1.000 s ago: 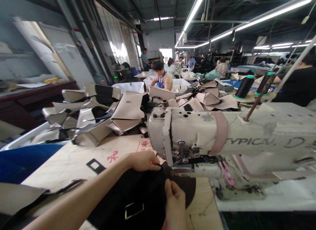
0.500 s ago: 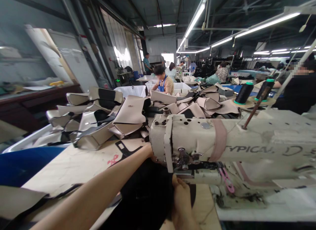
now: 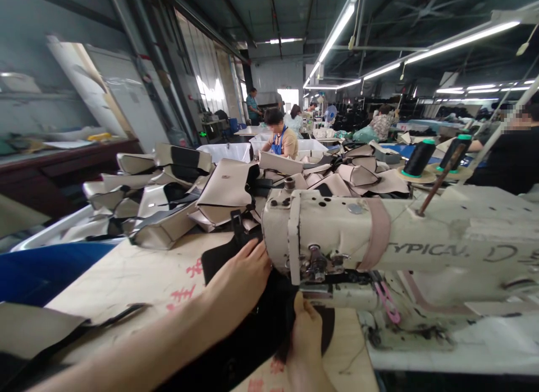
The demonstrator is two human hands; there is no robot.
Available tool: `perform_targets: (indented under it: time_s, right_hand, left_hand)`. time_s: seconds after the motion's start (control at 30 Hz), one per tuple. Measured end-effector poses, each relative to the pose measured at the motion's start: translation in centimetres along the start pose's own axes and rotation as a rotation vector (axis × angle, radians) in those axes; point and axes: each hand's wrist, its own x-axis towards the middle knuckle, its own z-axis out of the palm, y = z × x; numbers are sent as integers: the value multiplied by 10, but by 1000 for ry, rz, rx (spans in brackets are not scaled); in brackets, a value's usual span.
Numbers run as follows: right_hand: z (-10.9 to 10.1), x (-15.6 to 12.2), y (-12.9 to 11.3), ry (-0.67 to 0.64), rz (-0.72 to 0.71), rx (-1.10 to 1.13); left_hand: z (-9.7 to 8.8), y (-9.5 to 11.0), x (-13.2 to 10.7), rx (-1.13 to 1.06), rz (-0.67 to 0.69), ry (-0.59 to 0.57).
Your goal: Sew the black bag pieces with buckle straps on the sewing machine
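Left hand [image 3: 238, 279] lies open on a black panel [image 3: 248, 330], right hand [image 3: 305, 341] grips it beside a sewing machine [image 3: 337, 240]; two thread cones [image 3: 416, 159] stand beyond.

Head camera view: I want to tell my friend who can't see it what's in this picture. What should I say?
The left hand and right hand hold a black piece of material at the front of a cream sewing machine marked TYPICAL. Behind it, cream and black cut pieces are heaped on a wooden table, and a person in a blue apron sits further back.
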Motion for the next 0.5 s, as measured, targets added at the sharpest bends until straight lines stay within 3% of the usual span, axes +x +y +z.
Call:
perform_targets:
  time_s: [0.1,0.2,0.33,0.5]
  right_hand:
    - [-4,1,-1,39,67,37]
    - [-7,2,-1,59,38,13]
    - [-8,1,-2,40,4,-44]
    - [-10,2,-2,4,-27,-93]
  left_hand:
    - [24,-1,-57,59,15,-79]
    - [64,-1,-78,130,-37,-103]
    - [100,0,-45,218,-248,73]
    - [100,4,-7,56,-445,0]
